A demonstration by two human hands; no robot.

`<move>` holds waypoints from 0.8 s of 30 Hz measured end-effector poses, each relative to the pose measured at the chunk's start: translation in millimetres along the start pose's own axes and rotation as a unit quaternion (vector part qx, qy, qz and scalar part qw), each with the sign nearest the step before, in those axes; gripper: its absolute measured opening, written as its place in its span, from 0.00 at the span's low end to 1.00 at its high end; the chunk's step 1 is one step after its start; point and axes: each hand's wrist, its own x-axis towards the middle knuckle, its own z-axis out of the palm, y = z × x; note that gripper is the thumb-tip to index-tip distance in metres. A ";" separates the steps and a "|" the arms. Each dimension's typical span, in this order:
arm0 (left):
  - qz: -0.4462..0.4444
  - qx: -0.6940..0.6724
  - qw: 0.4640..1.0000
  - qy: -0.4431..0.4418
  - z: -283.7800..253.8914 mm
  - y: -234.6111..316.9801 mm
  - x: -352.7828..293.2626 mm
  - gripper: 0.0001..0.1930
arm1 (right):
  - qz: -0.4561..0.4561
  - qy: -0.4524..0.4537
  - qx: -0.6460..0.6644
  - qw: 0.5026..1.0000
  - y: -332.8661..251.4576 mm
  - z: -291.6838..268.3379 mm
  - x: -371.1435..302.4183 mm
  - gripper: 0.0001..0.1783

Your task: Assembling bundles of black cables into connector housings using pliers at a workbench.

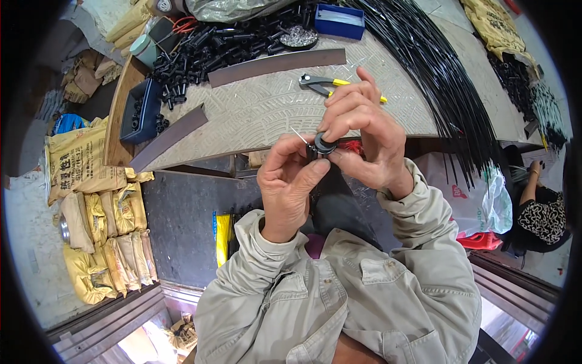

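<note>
The left hand (285,182) and the right hand (370,136) meet near the front edge of the table (267,118). Between them is the black disc (326,144), and both grips are narrow: the left thumb and fingers pinch it from eight o'clock, the right ones from two o'clock. A thin pin (299,135) (pale, maybe of metal, I cannot tell) points out beside it, toward half past ten. From the disc, the pliers (321,80) lie at twelve o'clock, a strip (279,67) at eleven, the black parts (212,48) at ten and the rods (448,79) at two.
</note>
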 end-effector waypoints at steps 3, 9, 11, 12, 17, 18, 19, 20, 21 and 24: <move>0.048 0.038 0.998 -0.017 -3.6 -1.1 1.6 0.16 | -0.003 -0.002 0.006 1.000 1.8 2.2 -4.5 0.13; 0.109 0.072 0.991 0.015 -0.4 -5.3 1.3 0.15 | 0.179 0.189 0.235 0.936 -7.8 31.2 -15.9 0.16; 0.105 0.036 0.993 0.027 -5.6 -6.9 -4.3 0.14 | 0.221 0.153 0.292 0.918 -3.0 32.0 -28.0 0.16; 0.104 0.039 0.993 0.028 -7.0 -5.0 -4.5 0.14 | 0.261 0.080 0.346 0.898 1.3 30.1 -33.9 0.13; 0.162 0.094 0.982 0.001 -14.4 10.0 -10.8 0.14 | 0.294 -0.033 0.400 0.867 -13.9 33.2 -27.1 0.10; 0.164 0.097 0.982 0.000 -15.4 11.7 -13.2 0.14 | 0.274 -0.034 0.375 0.885 -18.9 36.3 -25.8 0.11; 0.164 0.101 0.981 0.010 -15.7 13.8 -15.7 0.14 | 0.271 -0.035 0.378 0.885 -22.4 37.9 -24.2 0.11; 0.164 0.105 0.981 0.020 -16.5 16.0 -17.6 0.13 | 0.265 -0.038 0.342 0.901 -25.4 39.4 -22.6 0.12; 0.165 0.108 0.980 0.020 -18.9 19.3 -18.4 0.13 | 0.259 -0.041 0.306 0.915 -27.3 41.4 -21.7 0.13; 0.124 0.122 0.984 -0.021 -30.8 30.3 -19.7 0.13 | 0.231 -0.009 0.352 0.907 -25.3 51.9 -21.6 0.19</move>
